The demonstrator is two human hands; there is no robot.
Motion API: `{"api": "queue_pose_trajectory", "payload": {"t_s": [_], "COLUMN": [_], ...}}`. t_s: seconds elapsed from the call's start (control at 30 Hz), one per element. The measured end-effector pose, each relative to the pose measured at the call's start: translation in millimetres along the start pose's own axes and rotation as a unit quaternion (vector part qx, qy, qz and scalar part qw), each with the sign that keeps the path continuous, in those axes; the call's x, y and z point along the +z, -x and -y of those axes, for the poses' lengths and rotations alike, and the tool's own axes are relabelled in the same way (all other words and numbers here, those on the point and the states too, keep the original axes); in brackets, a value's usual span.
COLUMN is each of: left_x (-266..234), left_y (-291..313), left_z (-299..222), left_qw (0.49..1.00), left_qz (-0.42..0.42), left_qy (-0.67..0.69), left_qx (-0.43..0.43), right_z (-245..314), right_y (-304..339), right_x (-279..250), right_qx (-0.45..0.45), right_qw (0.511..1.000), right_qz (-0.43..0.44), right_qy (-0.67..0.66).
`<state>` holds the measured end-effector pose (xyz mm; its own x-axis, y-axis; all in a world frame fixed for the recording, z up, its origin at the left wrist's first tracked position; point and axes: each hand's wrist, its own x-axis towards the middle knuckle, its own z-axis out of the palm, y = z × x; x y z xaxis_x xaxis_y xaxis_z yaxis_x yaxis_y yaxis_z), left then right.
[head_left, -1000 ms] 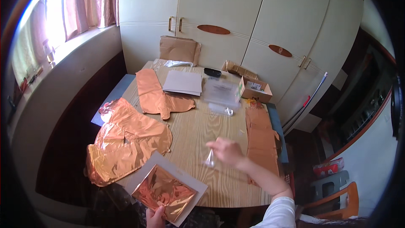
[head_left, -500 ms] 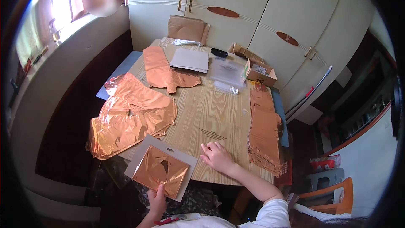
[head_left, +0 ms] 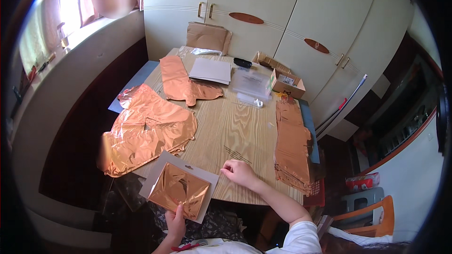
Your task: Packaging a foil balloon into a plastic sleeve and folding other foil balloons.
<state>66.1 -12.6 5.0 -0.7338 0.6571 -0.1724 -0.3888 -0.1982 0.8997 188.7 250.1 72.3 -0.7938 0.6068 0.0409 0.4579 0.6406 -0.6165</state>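
On the left, a big orange foil (head_left: pixel 155 129) lies on the table (head_left: pixel 230 127), and its low end pokes out past the left edge. A smaller foil (head_left: pixel 176 82) is near the far left corner. Some of it is hidden under the white cards (head_left: pixel 209 69).

At the near left corner, the left hand (head_left: pixel 175 225) is closed on a gray card (head_left: pixel 201 172) with a folded foil (head_left: pixel 180 187) on its front. The thumb is on top. The other fingers are hidden behind the card. The card also covers part of the table's near edge.

The right hand (head_left: pixel 240 174) is over the table by the near edge, with its fingers curled in. I cannot tell if it pinches anything. Small dark print (head_left: pixel 238 154) shows just past it, but what the print is on is hard to see.

By the far edge are clear bags (head_left: pixel 252 82), with edges that are hard to make out, and a box (head_left: pixel 288 84). What is in the box is too small to tell.

Along the right edge is a foil pile (head_left: pixel 292 148). A red basket (head_left: pixel 316 193) is mostly hidden below the near right corner, and an orange chair (head_left: pixel 387 216) is partly cut off.
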Motion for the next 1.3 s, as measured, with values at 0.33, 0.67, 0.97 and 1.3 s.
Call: {"api": "queue_pose_trajectory", "payload": {"t_s": [0.33, 0.67, 0.97, 1.3], "left_x": [6.1, 19.4, 12.7, 20.8], "left_y": [1.6, 18.9, 16.7, 15.7], "left_z": [-2.5, -6.0, -5.6, -9.9], "left_qw": [0.998, 0.984, 0.97, 0.969], "left_qz": [0.026, 0.096, 0.102, 0.108], "left_qy": [-0.058, 0.06, 0.123, 0.125], "left_qx": [0.003, -0.134, -0.183, -0.183], "right_z": [5.1, 27.0, 35.0, 50.8], "right_y": [-5.8, 0.7, 0.6, 7.3], "right_x": [9.6, 24.2, 30.5, 34.8], "right_qx": [-0.008, -0.092, -0.142, -0.182], "right_qw": [1.0, 0.99, 0.976, 0.964], "right_qz": [0.008, -0.08, -0.101, -0.107], "right_qy": [-0.017, 0.07, 0.129, 0.16]}}
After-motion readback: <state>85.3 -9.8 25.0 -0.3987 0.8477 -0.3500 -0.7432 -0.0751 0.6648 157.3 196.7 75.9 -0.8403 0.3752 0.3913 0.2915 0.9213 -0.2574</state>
